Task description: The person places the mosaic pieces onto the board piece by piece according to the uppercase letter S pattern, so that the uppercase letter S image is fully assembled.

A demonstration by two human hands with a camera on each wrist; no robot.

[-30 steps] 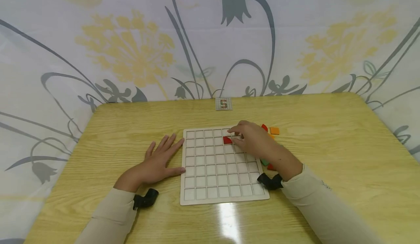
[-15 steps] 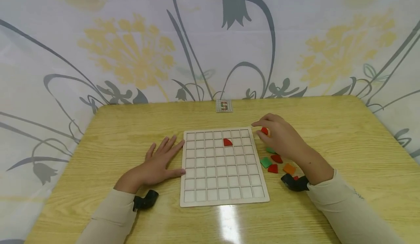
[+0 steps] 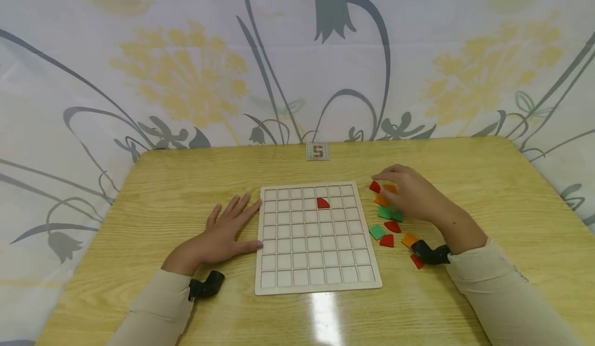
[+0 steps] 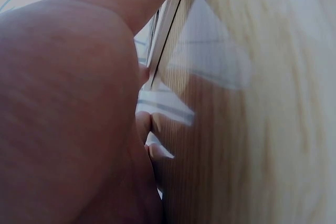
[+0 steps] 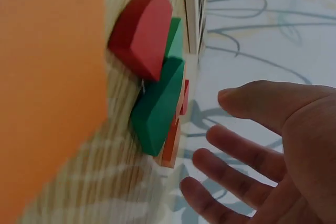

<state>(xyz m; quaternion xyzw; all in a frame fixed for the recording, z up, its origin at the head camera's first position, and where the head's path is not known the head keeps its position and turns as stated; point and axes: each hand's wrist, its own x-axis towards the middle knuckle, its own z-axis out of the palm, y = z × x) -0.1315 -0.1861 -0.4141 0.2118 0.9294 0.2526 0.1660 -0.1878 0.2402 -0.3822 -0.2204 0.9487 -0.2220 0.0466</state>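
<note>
Head view: right hand (image 3: 409, 192) is hovering by a red piece (image 3: 374, 186), left hand (image 3: 218, 236) touching the board (image 3: 312, 242), both with fingers apart.

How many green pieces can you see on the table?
3. One green piece and a darker one lie side by side near the right hand; another green piece lies beside the board. The hand may hide more.

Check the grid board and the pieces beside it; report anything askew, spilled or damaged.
Nothing stands out. The grid board lies flat on the table, with one red piece sitting in a cell. The loose pieces to its right lie at mixed angles, but I see no spill or damage.
</note>
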